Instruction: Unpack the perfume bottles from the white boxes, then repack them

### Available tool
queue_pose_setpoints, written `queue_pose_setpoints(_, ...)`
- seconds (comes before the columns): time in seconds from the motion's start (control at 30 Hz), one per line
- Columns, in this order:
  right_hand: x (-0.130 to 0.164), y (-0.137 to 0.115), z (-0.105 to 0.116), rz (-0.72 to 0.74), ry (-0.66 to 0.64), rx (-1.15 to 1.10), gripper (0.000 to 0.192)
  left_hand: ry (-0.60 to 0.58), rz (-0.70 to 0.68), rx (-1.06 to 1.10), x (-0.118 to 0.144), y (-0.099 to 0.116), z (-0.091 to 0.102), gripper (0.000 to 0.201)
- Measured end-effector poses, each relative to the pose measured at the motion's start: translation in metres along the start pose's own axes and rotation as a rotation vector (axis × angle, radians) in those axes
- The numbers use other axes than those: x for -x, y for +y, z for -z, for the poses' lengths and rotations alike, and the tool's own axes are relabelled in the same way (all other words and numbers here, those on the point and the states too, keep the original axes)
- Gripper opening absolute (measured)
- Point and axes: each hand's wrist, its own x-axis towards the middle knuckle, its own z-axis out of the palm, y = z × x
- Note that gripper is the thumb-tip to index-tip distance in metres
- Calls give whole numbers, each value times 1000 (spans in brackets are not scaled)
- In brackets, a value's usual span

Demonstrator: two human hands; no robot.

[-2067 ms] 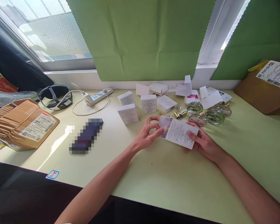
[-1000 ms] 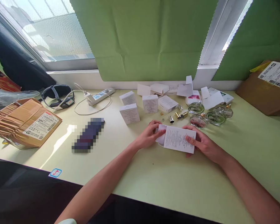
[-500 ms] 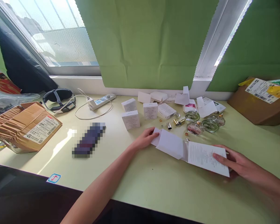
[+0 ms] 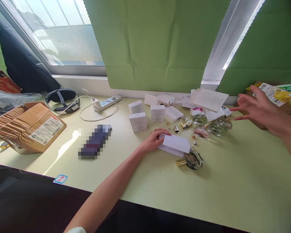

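Observation:
My left hand (image 4: 154,139) grips the left end of a folded white card insert (image 4: 176,144) low over the table. Against the card's right end lies a dark-patterned round glass bottle (image 4: 194,160), with a gold cylindrical cap (image 4: 181,163) at its left. My right hand (image 4: 255,105) is raised at the right, fingers spread, holding nothing. Left of its fingertips is a white printed box (image 4: 210,99), tilted above the pile at the back; whether it touches the pile I cannot tell. Several flat glass bottles (image 4: 202,132) lie below that box.
Small white boxes (image 4: 138,122) stand mid-table, near loose metal caps (image 4: 176,129). Cardboard boxes sit at the left (image 4: 36,127) and behind my right hand. A blurred-out dark object (image 4: 95,142), a power strip (image 4: 108,103) with a cable, and a headset (image 4: 63,101) occupy the left side.
My right hand has let go of the white box and moved up and right; the box is now over the back pile. The patterned bottle and gold cap have come into view beside the card.

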Motion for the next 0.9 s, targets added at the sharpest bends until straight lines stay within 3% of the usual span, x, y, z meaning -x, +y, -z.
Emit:
queue_pose_setpoints(0.03, 10, -6, -10, 33, -78, -34, 82, 23, 17, 8, -1, 0, 0, 28)
queue_pose_setpoints(0.07, 25, -9, -21, 99, -159, -37, 76, 48, 33, 16, -1, 1, 0, 26)
queue_pose_setpoints(0.13, 64, -8, -45, 236, -568, 54, 64, 88, 64, 33, -1, 4, 2, 24)
queue_pose_setpoints(0.2, 103, 2, -71, 377, -737, 93, 71, 113, 87, 40, 1, 10, 6, 32)
queue_pose_setpoints(0.33, 147, 27, -109, 343, -783, 32, 68, 160, 136, 57, -1, 34, 26, 38)
queue_pose_setpoints(0.47, 150, 30, -116, 271, -750, -67, 60, 51, 289, 55, -29, 75, 50, 32)
queue_pose_setpoints(0.53, 149, 24, -114, 221, -741, -142, 65, 144, 277, 63, -49, 95, 58, 24)
queue_pose_setpoints(0.67, 149, 16, -113, 13, -699, -323, 71, 283, 120, -17, -68, 122, 54, 50)
queue_pose_setpoints(0.73, 148, 17, -115, -131, -683, -467, 67, 140, 28, -136, -62, 125, 44, 47)
queue_pose_setpoints(0.83, 142, 18, -118, -319, -693, -745, 51, -358, -115, -255, -50, 119, 21, 36)
queue_pose_setpoints(0.9, 135, 17, -121, -380, -714, -906, 43, -527, -189, -335, -47, 111, 4, 23)
